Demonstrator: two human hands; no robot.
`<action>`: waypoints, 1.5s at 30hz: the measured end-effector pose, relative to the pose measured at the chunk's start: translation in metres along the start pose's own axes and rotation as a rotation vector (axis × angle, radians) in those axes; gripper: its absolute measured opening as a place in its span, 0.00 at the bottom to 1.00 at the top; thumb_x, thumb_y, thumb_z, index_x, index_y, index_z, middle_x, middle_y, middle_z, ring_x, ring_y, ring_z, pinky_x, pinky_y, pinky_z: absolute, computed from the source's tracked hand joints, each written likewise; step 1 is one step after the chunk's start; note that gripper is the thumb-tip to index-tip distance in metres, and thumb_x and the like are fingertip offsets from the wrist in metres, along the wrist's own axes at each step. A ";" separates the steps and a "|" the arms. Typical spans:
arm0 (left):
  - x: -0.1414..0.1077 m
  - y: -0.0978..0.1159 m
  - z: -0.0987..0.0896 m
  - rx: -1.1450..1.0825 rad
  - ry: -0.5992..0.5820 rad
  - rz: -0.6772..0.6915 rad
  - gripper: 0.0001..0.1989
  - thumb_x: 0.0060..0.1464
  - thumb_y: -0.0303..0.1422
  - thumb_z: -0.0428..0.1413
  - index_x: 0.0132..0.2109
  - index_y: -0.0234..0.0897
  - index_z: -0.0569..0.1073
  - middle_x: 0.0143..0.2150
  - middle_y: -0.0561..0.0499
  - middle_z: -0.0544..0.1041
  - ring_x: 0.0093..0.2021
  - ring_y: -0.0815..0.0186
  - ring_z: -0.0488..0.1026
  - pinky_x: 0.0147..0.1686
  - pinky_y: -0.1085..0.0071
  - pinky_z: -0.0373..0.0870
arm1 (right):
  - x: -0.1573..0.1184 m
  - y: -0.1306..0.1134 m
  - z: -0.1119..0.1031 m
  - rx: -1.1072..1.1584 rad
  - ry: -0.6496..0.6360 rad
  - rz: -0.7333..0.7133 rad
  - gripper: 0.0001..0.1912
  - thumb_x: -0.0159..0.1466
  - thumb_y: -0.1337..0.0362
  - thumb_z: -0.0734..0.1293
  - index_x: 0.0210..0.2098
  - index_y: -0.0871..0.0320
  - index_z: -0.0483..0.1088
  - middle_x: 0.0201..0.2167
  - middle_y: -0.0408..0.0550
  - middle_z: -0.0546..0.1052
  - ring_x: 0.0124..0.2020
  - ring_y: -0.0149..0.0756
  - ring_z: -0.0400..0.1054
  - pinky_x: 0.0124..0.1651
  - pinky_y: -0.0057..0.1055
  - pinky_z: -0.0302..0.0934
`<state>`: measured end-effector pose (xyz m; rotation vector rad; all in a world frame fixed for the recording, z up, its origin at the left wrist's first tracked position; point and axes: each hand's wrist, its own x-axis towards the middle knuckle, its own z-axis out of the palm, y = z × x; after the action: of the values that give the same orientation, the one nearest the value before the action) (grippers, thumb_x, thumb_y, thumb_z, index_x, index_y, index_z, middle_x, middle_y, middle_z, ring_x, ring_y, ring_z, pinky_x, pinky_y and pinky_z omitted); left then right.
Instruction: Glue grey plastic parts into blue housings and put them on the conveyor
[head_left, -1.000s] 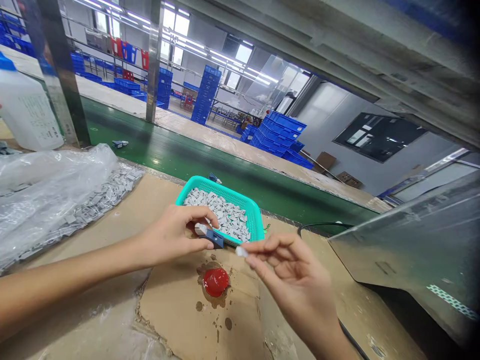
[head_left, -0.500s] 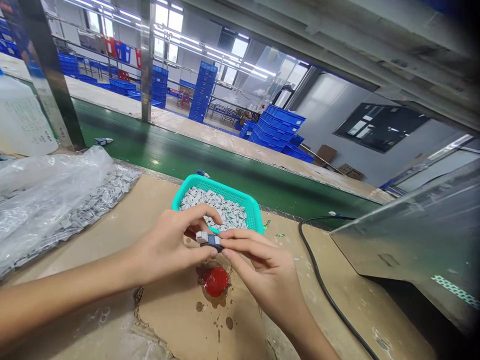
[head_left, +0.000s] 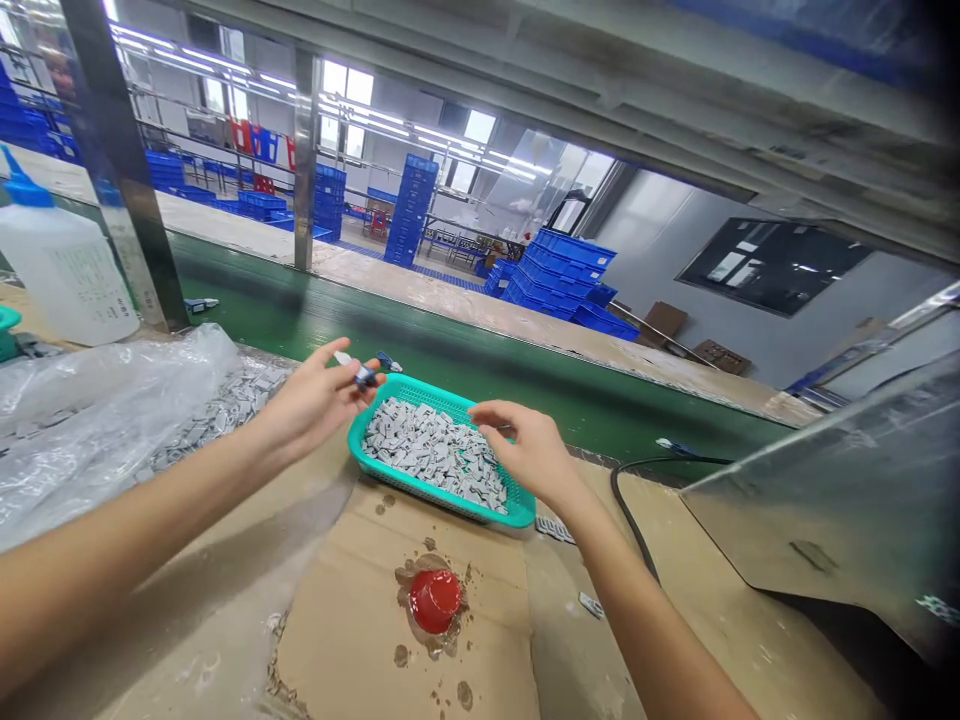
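Between the fingers of my left hand (head_left: pixel 311 402) is a small dark-blue and white plastic part (head_left: pixel 364 376), blurred, held up by the far left corner of a turquoise basket (head_left: pixel 523 512). Many small light-grey plastic pieces (head_left: pixel 435 452) fill that basket. Over its right side hovers my right hand (head_left: pixel 529 452), thumb and fingers curved and apart with nothing visible in them. A red cup-shaped piece (head_left: pixel 436 602) sits on wet-spotted cardboard (head_left: pixel 360 610) in front of the basket.
Behind the basket runs a green conveyor belt (head_left: pixel 480 350), carrying blue-and-white parts (head_left: pixel 388 362). To the left are a plastic bag (head_left: pixel 97 410) of grey pieces and a blue-capped bottle (head_left: pixel 67 265). A black cable (head_left: pixel 626 510) and a clear panel (head_left: pixel 817 500) stand right.
My hands have separated from around the part. The left carried it up and left towards the belt; the right moved up and over the basket.
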<state>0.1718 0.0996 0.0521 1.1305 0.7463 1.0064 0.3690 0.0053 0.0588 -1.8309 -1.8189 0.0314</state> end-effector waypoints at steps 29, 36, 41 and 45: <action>0.138 -0.048 -0.033 0.970 -0.040 0.177 0.14 0.54 0.33 0.49 0.48 0.35 0.66 0.50 0.45 0.66 0.47 0.61 0.65 0.45 0.57 0.64 | -0.060 0.028 -0.025 0.311 0.078 0.200 0.09 0.54 0.61 0.63 0.27 0.56 0.74 0.32 0.52 0.74 0.31 0.39 0.71 0.30 0.30 0.70; 0.072 -0.004 -0.017 0.240 -0.059 0.045 0.17 0.58 0.36 0.41 0.36 0.28 0.70 0.31 0.49 0.73 0.30 0.71 0.71 0.34 0.70 0.70 | -0.081 0.040 -0.018 0.328 0.079 0.230 0.14 0.52 0.54 0.65 0.28 0.58 0.75 0.34 0.55 0.73 0.32 0.42 0.71 0.31 0.32 0.71; 0.005 0.010 -0.012 -0.149 -0.267 -0.095 0.14 0.55 0.21 0.40 0.40 0.29 0.69 0.33 0.46 0.72 0.37 0.73 0.72 0.39 0.77 0.69 | -0.087 0.043 -0.019 0.125 0.068 0.141 0.12 0.54 0.55 0.64 0.27 0.57 0.75 0.31 0.53 0.76 0.31 0.42 0.72 0.31 0.31 0.71; -0.026 0.014 -0.005 -0.612 -0.645 -0.336 0.13 0.51 0.21 0.44 0.42 0.32 0.69 0.40 0.46 0.73 0.44 0.58 0.71 0.41 0.64 0.69 | -0.093 0.041 -0.023 0.043 0.086 0.078 0.10 0.54 0.57 0.65 0.27 0.56 0.75 0.29 0.50 0.77 0.31 0.40 0.72 0.34 0.30 0.71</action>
<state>0.1533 0.0788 0.0644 0.6887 0.0762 0.4751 0.4081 -0.0867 0.0282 -1.8440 -1.6759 0.0204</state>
